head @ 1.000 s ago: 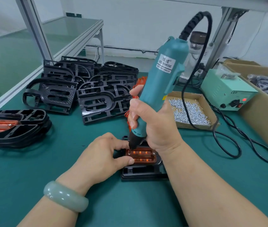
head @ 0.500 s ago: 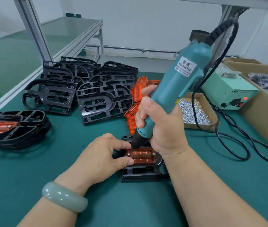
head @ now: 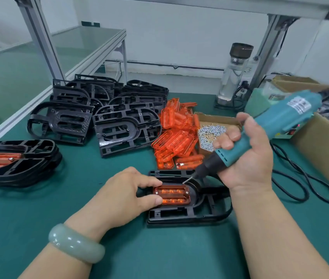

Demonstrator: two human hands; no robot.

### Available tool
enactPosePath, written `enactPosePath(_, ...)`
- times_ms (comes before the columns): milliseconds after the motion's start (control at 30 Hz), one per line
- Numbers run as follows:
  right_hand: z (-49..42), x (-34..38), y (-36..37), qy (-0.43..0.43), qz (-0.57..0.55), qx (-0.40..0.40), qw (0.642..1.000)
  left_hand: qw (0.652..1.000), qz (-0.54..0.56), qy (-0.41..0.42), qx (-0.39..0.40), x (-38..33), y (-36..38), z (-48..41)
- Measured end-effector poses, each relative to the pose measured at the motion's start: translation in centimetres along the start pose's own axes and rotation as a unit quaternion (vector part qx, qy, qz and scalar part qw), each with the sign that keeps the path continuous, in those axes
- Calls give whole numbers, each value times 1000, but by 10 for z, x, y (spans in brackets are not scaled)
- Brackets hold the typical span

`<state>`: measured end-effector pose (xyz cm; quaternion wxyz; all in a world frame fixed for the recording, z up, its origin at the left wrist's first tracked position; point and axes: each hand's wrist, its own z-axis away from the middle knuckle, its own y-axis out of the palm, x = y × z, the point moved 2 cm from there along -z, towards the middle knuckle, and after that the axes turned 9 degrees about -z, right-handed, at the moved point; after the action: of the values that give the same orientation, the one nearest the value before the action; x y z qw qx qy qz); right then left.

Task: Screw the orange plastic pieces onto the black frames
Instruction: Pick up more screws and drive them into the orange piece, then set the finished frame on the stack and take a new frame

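Green bench (head: 79,198) holds our work. Our left hand (head: 123,196) pinches the orange piece (head: 171,195) onto the black frame (head: 189,215) in front of us; both its screws (head: 187,192) look in. Our right hand (head: 248,158) grips the screwdriver (head: 270,125), fingers (head: 228,135) curled round it, tip just above. Some done frames (head: 18,164) lie left; many bare frames (head: 119,125) and loose orange pieces (head: 177,133) wait.

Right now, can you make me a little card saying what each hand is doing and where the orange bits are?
Left hand: pinches the orange piece seated in the black frame
Right hand: grips the teal screwdriver, tilted, tip near the piece's right end
Spare orange pieces: piled behind the frame
Screws: in a cardboard box right of the pile
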<state>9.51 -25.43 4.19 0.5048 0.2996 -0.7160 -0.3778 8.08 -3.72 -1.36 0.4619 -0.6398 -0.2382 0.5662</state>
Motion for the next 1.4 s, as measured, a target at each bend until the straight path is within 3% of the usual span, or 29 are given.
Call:
enactPosePath(67, 2, 2, -11, 3, -21, -12, 1000, 1000, -10, -8, -9, -3, -6, -3)
enactPosePath(200, 2, 2, -27, 18, -78, -14, 997, 993, -51, -3, -105, -20, -18, -13)
enactPosePath(400, 3, 6, -38, 52, -142, 40, 988, 986, -147, 78, -8, -55, -5, -32)
enactPosePath(667, 6, 8, -43, 89, -185, 77, 976, 980, -164, 113, -24, -53, -6, -38)
enactPosePath(833, 5, 8, -45, 119, -257, 105, 953, 979, -146, 108, -96, -43, -17, -27)
enactPosePath(1033, 5, 8, -48, 105, -241, 91, 960, 986, -143, 65, -52, -50, -13, -13)
enactPosePath(1167, 5, 9, -50, 95, -224, 81, 966, 980, -190, 50, 19, -70, 3, -2)
enactPosePath(1400, 4, 9, -54, 106, -252, 92, 958, 981, -186, 62, -9, -58, -20, 10)
